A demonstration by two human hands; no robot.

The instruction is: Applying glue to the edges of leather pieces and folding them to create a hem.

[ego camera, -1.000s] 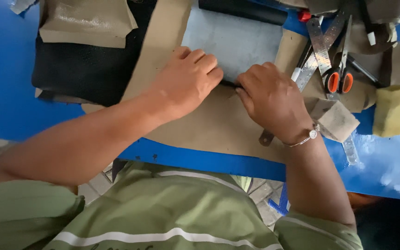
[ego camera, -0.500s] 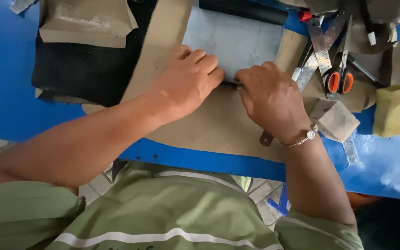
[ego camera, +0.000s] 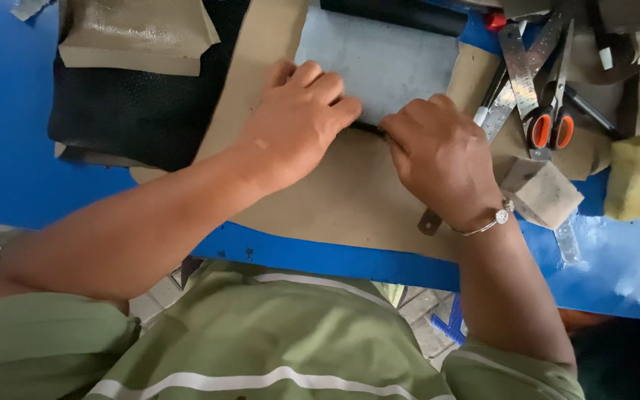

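At the upper left of the frame a tan scrap lies on a black sheet, both well apart from your work on the blue table.

Moving toward the centre, your left hand rests knuckles up, its fingers curled and pressing down on the lower edge of the grey panel, where that panel meets the wide tan sheet under it. The hand pins rather than grips.

Right beside it, your right hand is closed around a thin dark tool; only a short length shows between the two hands, so you cannot tell whether it is a blade or a marker. Its tip sits at the panel's lower edge, touching or nearly touching your left fingertips.

This looks like the step of tracing or cutting along that lower edge. The next move would call for firm left-hand pressure so the panel does not shift, and for the tool to run clear of your left fingers.

Further right, orange-handled scissors and a steel ruler lie in the upper right, a tan block sits just beside your right wrist, and a yellow sponge lies at the far right edge.
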